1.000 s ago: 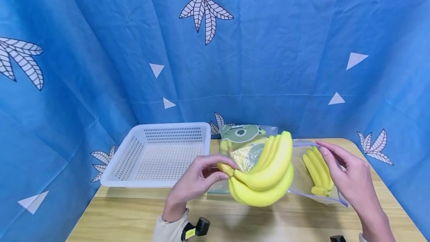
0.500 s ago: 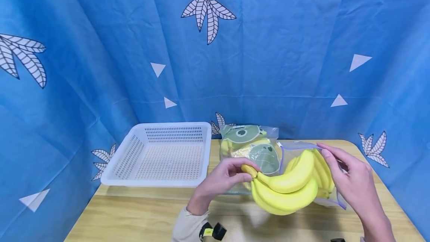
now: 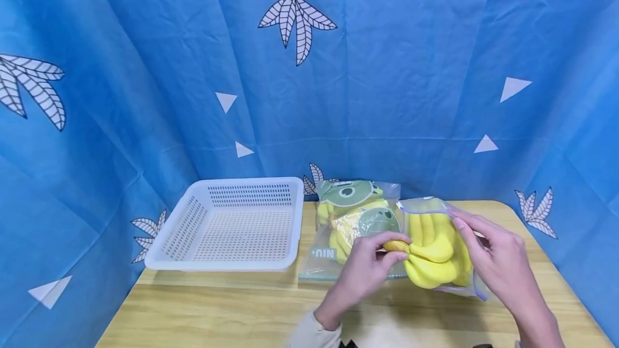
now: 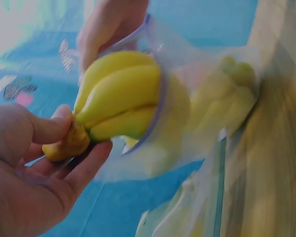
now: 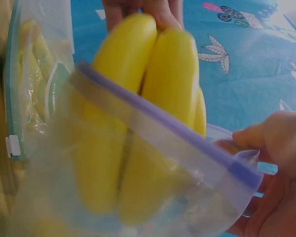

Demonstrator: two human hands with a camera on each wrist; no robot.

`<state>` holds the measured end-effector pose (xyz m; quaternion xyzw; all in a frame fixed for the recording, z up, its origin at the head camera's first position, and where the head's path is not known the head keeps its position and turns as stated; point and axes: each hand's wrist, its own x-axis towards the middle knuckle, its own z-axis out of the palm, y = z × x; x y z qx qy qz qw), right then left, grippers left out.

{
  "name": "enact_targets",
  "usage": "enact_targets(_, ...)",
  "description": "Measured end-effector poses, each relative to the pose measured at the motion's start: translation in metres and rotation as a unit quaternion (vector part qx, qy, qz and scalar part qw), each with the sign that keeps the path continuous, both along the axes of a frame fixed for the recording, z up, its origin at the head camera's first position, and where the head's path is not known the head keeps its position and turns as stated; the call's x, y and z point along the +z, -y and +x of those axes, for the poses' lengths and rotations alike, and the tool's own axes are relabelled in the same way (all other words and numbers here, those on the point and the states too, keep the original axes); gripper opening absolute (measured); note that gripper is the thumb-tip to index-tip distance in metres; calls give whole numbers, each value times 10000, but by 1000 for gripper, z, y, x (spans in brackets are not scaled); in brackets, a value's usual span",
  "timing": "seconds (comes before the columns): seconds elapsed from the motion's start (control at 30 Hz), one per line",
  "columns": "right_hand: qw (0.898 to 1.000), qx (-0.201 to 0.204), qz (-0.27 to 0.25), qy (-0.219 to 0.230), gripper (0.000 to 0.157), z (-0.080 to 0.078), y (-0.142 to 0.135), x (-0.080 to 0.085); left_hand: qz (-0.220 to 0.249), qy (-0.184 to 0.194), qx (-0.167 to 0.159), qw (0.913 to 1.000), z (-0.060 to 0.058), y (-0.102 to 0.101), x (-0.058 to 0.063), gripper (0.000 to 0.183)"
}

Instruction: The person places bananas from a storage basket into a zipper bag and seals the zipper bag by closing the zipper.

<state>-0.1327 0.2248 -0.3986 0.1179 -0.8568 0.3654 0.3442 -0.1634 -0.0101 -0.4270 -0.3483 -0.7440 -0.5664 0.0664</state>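
Note:
My left hand [image 3: 366, 266] pinches a banana bunch [image 3: 430, 265] by its stem, thumb on one side and fingers on the other. The bunch's tips are inside the mouth of a clear zip bag [image 5: 163, 131] with a purple strip. In the left wrist view, the banana bunch [image 4: 121, 91] is partly past the bag's rim. My right hand [image 3: 498, 256] grips the bag's edge at the right, holding the mouth apart. Deeper in the bag lies another banana bunch [image 4: 222, 96], seen through the plastic.
Behind my left hand lies a second zip bag [image 3: 321, 254] with a green cartoon print and bananas inside. A white perforated basket [image 3: 242, 232] stands at the left of the wooden table [image 3: 208, 310]. A blue printed curtain [image 3: 387, 95] hangs behind.
My left hand has moved right with the banana bunch, from in front of the printed bag into the mouth of the purple-strip bag. My right hand keeps its grip on that bag, shifting slightly left.

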Motion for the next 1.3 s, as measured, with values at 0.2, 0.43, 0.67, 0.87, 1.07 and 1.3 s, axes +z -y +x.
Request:
enact_targets(0.2, 9999, 19, 89, -72, 25, 3, -1, -4, -836, -1077, 641, 9886, 4, -30, -5, 21)
enact_targets(0.43, 9999, 79, 139, -26, 26, 9, -3, -3, -908, -1689, 861, 9777, 4, -56, -19, 23)
enact_targets(0.67, 9993, 141, 273, -209, 29, 12, -3, 0, -949, -1796, 1041, 9736, 1, -75, -32, 27)
enact_targets(0.87, 9990, 165, 331, -250, 31, 9, -8, 0, -611, -1396, 1088, 9823, 2, -92, -45, 29)
enact_targets(1.07, 9970, 299, 678, -222, 30, 2, -19, -8, -846, -792, 1291, 9848, 7, -117, -64, 32)
enact_targets(1.3, 9926, 511, 1094, 114, 34, 2, -34, -27, -888, -195, 1143, 9893, 9, -138, -86, 34)
